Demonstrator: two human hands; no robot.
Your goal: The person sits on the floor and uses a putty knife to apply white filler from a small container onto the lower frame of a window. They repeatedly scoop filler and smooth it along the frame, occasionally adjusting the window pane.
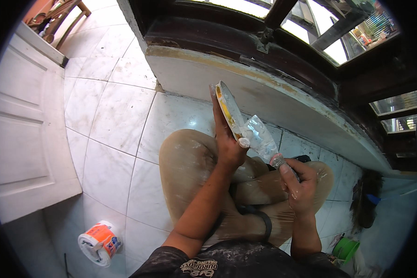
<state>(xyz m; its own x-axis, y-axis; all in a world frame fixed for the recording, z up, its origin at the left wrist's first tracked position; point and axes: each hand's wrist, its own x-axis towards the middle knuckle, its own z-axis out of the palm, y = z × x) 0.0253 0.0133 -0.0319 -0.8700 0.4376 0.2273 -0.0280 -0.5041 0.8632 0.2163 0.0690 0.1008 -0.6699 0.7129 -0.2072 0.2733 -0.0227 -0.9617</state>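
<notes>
My left hand (228,146) grips a round lid-like disc (230,110) with a yellow edge and a pale grey-white coating on its right face. The disc is tilted nearly on edge, with my fingers behind it and my whitened thumb at its lower rim. In my right hand (301,183) is a putty knife (262,135), held by its smeared handle. Its wide blade, coated with white paste, points up and left and lies close beside the disc's lower end. Whether blade and disc touch, I cannot tell. Both hands are above my crossed legs (190,157), which are in dusty tan trousers.
A low pale wall (245,88) beneath a dark window frame (236,28) runs ahead and right. White tiles (109,111) cover the floor. To the left are a white panelled door (28,125) and a white-orange tub (100,243). A green container (345,250) lies at lower right.
</notes>
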